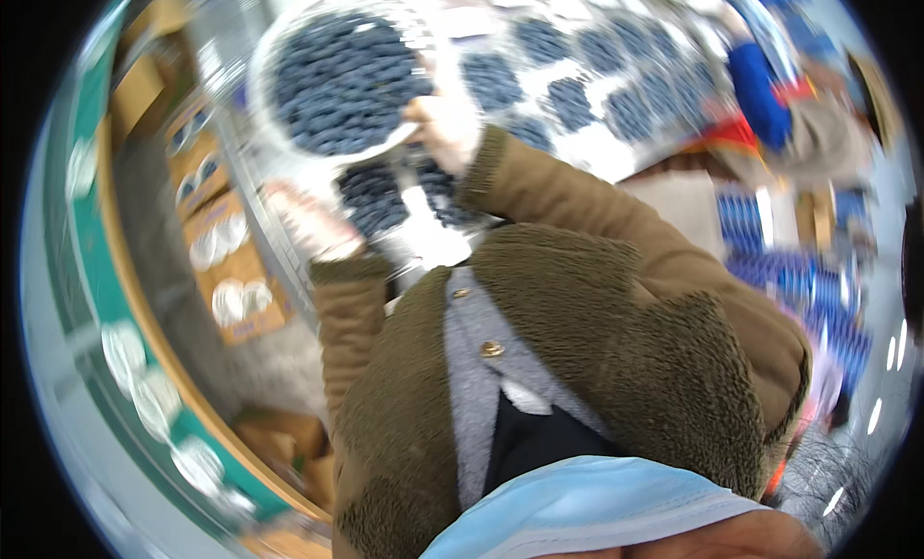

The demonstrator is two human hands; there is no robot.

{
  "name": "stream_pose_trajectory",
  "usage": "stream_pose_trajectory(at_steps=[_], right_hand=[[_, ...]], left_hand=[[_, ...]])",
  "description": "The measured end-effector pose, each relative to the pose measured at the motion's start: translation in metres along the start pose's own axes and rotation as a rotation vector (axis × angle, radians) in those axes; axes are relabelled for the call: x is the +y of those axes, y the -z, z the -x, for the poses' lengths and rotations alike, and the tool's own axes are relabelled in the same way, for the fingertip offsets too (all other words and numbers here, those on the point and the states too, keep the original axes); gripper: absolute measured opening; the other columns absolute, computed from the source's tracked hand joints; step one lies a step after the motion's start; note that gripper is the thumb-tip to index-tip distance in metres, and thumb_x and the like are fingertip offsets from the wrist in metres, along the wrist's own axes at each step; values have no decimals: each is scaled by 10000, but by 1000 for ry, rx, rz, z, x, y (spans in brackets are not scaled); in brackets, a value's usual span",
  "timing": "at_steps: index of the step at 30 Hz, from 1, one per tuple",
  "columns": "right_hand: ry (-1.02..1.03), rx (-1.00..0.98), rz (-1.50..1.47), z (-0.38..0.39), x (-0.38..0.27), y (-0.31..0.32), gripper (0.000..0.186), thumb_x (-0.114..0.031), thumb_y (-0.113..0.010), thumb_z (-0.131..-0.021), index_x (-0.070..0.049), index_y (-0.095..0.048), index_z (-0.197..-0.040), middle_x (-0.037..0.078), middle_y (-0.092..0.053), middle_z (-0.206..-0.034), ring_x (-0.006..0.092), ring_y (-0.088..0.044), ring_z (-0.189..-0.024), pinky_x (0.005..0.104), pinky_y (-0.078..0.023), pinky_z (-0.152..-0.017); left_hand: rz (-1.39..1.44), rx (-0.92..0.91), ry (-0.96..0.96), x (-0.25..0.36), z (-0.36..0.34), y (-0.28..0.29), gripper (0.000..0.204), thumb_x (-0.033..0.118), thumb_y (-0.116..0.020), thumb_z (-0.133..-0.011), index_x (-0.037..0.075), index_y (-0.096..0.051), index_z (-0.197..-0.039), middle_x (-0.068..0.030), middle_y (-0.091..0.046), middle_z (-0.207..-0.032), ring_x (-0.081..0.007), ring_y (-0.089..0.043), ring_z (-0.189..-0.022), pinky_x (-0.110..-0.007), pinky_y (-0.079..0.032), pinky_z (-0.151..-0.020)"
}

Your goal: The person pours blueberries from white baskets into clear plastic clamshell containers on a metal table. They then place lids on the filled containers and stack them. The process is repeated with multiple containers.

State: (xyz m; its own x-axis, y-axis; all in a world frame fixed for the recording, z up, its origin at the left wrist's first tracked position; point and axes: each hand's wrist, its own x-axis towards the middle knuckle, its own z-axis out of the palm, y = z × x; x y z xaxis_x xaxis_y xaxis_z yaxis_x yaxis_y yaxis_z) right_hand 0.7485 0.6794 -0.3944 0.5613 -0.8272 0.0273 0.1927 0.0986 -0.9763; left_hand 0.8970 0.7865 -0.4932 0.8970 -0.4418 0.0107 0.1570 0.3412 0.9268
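A round white tray [263,97] is raised over the work table, filled with dark blue-grey pieces [342,83] packed in rows. On its right side my right hand [448,126] is closed round the rim. My left hand [313,220] is below the tray, beside the table's left edge; motion smears its fingers, so I cannot tell if it touches anything. Under and in front of my hands lie clusters of similar dark pieces [372,195] on a pale surface. Blur hides what kind of pieces they are.
More dark clusters [568,104] spread across the table to the far right. There, a co-worker's blue sleeve [758,92] reaches in. Cardboard boxes with round white items [229,240] stand at the left, past the metal table edge [255,198]. Blue stacked goods [804,294] are at right.
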Motion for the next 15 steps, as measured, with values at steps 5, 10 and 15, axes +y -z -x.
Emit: stream_pose_trajectory(at_steps=[5, 10, 15], right_hand=[[-95, 488, -277, 16, -41, 12, 665, 117, -460, -646, 34, -273, -1278, 143, -471, -895, 192, -527, -628, 341, -553, -548], [23, 570, -179, 65, -85, 82, 391, 121, -496, -656, 64, -391, -1028, 99, -441, -768, 252, -537, -633, 494, -560, -647], [175, 629, -196, 183, -115, 160, 486, 95, -464, -698, 27, -443, -1178, 98, -593, -953, 202, -597, -809, 353, -525, -735]], left_hand=[[-25, -78, 110, -1, -47, 24, 429, 255, -397, -933, 31, -359, -1297, -86, -429, -1255, -151, -426, -1104, -258, -342, -915], [-313, -377, 273, -8, -62, 35, 504, 236, -460, -912, 27, -298, -1342, -104, -336, -1365, -185, -340, -1235, -276, -254, -1006], [-503, -608, 113, 12, -19, 36, 539, 302, -452, -911, 56, -275, -1357, -129, -278, -1401, -227, -275, -1284, -328, -198, -1056]])
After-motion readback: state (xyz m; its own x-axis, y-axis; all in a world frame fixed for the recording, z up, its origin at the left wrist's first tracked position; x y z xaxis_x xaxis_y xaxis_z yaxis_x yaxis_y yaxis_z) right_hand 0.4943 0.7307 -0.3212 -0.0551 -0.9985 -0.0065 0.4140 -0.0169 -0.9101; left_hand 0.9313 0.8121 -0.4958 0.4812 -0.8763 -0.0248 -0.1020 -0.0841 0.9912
